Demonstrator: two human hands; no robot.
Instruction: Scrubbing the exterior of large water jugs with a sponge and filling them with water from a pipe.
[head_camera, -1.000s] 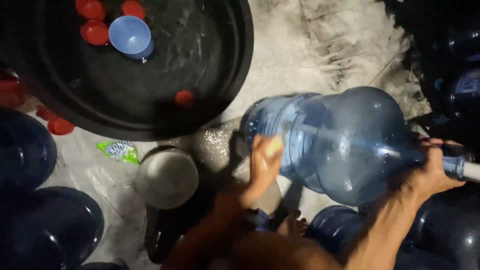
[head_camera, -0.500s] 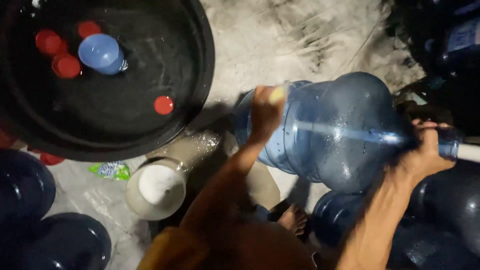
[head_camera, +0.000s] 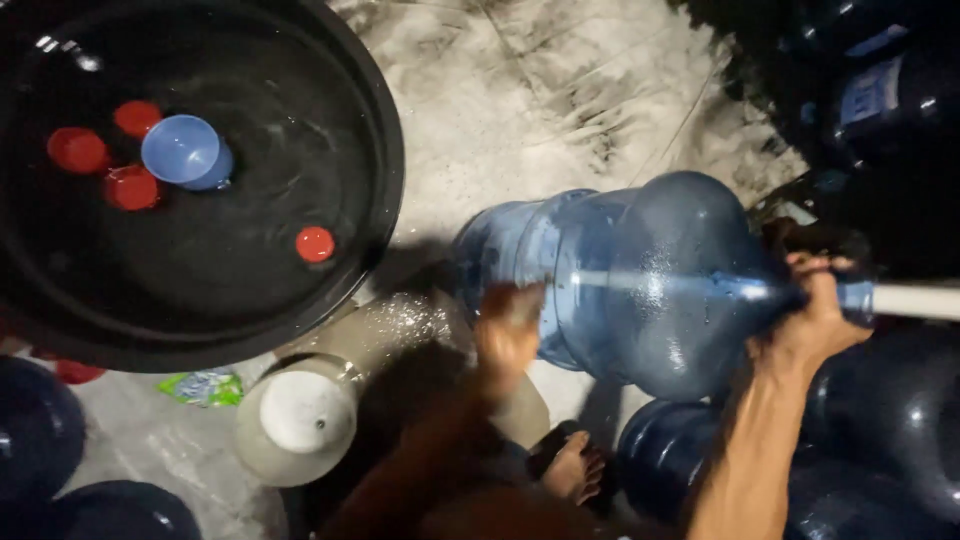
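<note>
A large translucent blue water jug (head_camera: 640, 280) lies on its side above the wet floor, neck to the right. My right hand (head_camera: 815, 310) is closed around its neck, where a white pole (head_camera: 915, 300) enters the mouth. My left hand (head_camera: 508, 335) is blurred and presses against the jug's base end at the lower left.
A big black tub (head_camera: 385, 160) of water holds several red caps (head_camera: 315, 243) and a blue cup (head_camera: 183, 150). A cream bucket (head_camera: 300, 415) lies near my foot (head_camera: 575, 470). Dark blue jugs (head_camera: 880, 430) crowd the right and lower left; a green wrapper (head_camera: 205, 387) lies on the floor.
My left hand slid down from the jug's upper base edge to its lower side. The view shifted, so the tub and jug sit further right. My right hand kept its hold on the neck.
</note>
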